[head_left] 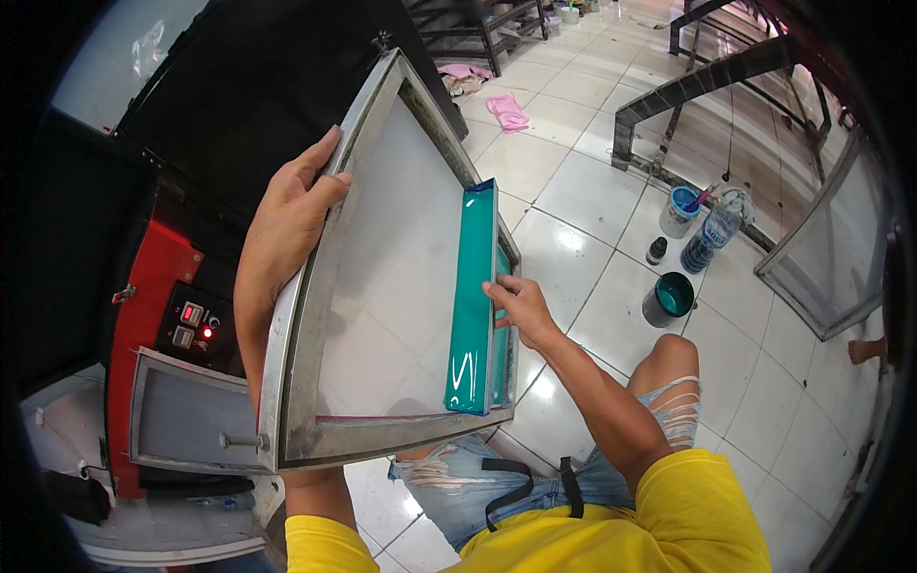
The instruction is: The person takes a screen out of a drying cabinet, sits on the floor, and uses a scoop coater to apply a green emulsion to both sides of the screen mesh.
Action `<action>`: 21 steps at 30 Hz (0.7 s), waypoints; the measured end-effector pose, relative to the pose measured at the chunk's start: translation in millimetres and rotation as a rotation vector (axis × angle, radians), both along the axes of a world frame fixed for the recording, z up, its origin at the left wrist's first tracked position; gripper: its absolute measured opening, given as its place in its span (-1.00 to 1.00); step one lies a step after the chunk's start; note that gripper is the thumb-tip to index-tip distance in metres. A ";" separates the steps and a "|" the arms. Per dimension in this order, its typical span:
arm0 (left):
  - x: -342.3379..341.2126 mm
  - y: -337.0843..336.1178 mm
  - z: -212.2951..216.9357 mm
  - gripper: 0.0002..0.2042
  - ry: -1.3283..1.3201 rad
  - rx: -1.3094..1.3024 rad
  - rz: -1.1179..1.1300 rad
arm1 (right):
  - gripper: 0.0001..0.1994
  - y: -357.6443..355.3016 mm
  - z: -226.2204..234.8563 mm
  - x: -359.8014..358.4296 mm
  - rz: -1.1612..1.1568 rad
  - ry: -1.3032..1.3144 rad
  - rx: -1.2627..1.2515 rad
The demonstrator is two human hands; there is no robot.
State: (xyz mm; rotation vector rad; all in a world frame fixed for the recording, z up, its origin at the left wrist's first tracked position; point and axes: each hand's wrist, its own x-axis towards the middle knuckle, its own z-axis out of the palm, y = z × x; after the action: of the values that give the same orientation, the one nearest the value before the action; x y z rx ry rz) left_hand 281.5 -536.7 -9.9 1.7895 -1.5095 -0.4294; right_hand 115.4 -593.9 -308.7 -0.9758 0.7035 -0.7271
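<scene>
A metal-edged screen printing frame (303,382) with pale, see-through mesh (392,248) stands tilted in front of me. My left hand (294,205) grips its upper left edge, thumb on the face and fingers around the outer side. In my right hand (521,307) is a long scoop coater (475,286), pinched near its middle. Its trough carries glossy green emulsion, and it lies along the right side of the mesh, nearly as long as the frame's side. A green patch shows on the mesh beside the coater. The coater hides the mesh directly beneath it.
On the tiled floor to the right stand a black cup (669,300) of green liquid, a small dark bottle (656,250), a plastic bottle (712,236) and a tub (680,212). Another screen (829,239) leans far right. A red control panel (153,315) is at left, near a bare foot-free screen (191,411).
</scene>
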 end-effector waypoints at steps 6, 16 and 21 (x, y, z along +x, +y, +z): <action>-6.5 0.4 3.1 -0.35 -0.041 0.007 -0.001 | -0.70 -0.4 -6.8 -2.4 0.054 -0.114 0.086; -11.7 1.3 1.2 -0.36 -0.079 0.003 0.035 | -0.64 -9.6 -46.8 -37.5 0.154 -0.408 0.295; -16.3 6.3 4.5 -0.37 -0.126 0.020 0.073 | -0.61 -16.3 -54.3 -84.9 0.085 -0.398 0.282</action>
State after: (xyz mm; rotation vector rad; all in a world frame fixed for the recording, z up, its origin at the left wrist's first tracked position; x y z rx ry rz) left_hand 265.2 -530.4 -5.4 1.9120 -1.5236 -0.3017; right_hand 30.5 -610.1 -363.1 -0.5760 0.3978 -0.6988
